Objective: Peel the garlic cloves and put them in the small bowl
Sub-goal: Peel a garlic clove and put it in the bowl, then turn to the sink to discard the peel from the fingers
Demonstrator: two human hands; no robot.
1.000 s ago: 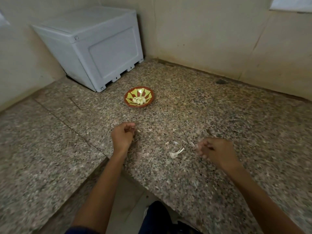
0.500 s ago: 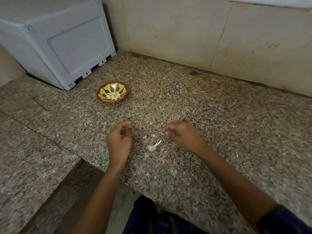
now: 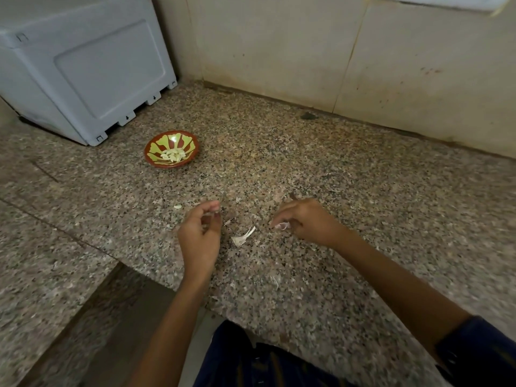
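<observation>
1. Two hands work over the granite counter [image 3: 363, 208], well apart from each other in the head view.
2. Left hand [image 3: 199, 236]: fingers curled, thumb meeting fingertips; whether it pinches anything cannot be told.
3. Right hand [image 3: 305, 220]: fingers pinch a pale, pinkish garlic piece [image 3: 282, 225] just above the counter.
4. Small bowl [image 3: 171, 148]: sits far left, near the grey box [image 3: 92, 71], and holds a heap of peeled cloves [image 3: 173, 155].
5. Loose skin [image 3: 243, 236] lies between the hands; a small pale scrap [image 3: 177, 207] lies beyond the left hand.
6. Progress, judged: most cloves appear done; the pinched piece remains to be peeled and placed.
</observation>
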